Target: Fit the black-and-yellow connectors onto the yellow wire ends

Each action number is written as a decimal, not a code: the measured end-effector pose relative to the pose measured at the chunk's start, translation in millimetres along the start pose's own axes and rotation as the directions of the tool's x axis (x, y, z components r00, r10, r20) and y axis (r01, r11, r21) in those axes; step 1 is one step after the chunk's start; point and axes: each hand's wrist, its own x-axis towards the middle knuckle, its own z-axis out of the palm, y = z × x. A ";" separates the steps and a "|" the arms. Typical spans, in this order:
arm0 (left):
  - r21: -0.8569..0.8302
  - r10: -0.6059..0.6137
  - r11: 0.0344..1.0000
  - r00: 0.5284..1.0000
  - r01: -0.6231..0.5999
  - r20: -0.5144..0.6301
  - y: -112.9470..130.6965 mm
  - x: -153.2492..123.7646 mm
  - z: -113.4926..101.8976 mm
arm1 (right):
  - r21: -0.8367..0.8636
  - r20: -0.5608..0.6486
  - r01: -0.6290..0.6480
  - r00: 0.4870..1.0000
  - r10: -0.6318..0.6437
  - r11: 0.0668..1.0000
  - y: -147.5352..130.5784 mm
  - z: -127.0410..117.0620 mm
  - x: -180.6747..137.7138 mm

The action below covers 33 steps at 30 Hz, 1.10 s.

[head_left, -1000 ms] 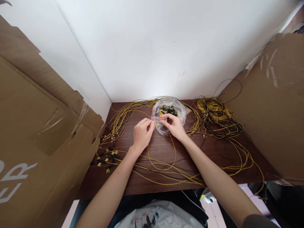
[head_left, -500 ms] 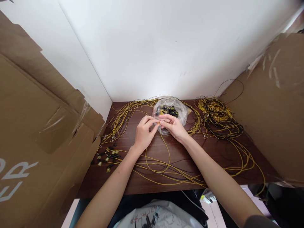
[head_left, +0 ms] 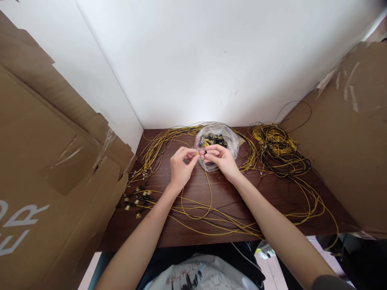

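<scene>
Both hands meet over the back middle of a dark wooden table [head_left: 272,193]. My left hand [head_left: 181,167] pinches the tip of a thin yellow wire [head_left: 208,189], which loops down onto the table. My right hand [head_left: 220,159] is closed on a small black connector at its fingertips, a short gap from the wire tip. Just behind the hands sits a clear plastic bag [head_left: 229,139] holding several black and yellow connectors.
Yellow wires fan across the table's left [head_left: 154,151] and front. A tangled coil of yellow and black wires [head_left: 278,149] lies at the back right. Small finished connectors [head_left: 139,199] lie at the left edge. Cardboard boxes [head_left: 45,161] [head_left: 347,133] wall both sides.
The hands rose a little off the bag's front and came together. The right hand now shows a black connector at its fingertips, and the wire loop shifted left.
</scene>
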 end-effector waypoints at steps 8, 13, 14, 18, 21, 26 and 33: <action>-0.038 0.038 0.999 0.999 -0.038 0.004 -4.2 -0.5 3.4 | -0.057 -0.005 0.046 0.999 -0.047 0.997 -2.1 4.7 -2.1; 0.011 0.086 0.996 0.996 -0.087 0.018 -3.5 -1.2 3.4 | -0.060 -0.002 0.036 0.999 -0.036 0.998 -2.2 5.8 -3.0; 0.021 0.094 0.995 0.995 -0.094 0.017 -3.1 -1.4 3.3 | -0.064 0.000 0.038 0.999 -0.038 0.997 -2.1 5.8 -3.3; 0.037 0.099 0.994 0.995 -0.100 0.014 -2.1 -2.2 3.1 | -0.096 0.021 0.052 0.999 -0.051 0.994 -1.7 6.0 -4.4; 0.041 0.098 0.994 0.995 -0.098 0.015 -2.6 -2.4 3.0 | -0.123 0.032 0.060 0.998 -0.056 0.991 -1.4 6.0 -4.4; 0.054 0.108 0.993 0.994 -0.108 0.005 -3.4 -2.2 2.8 | -0.155 0.020 0.080 0.997 -0.078 0.985 -2.0 5.8 -3.9; 0.061 0.121 0.991 0.993 -0.120 0.000 -2.2 -1.7 2.7 | -0.164 0.015 0.082 0.997 -0.080 0.983 -2.9 5.4 -3.6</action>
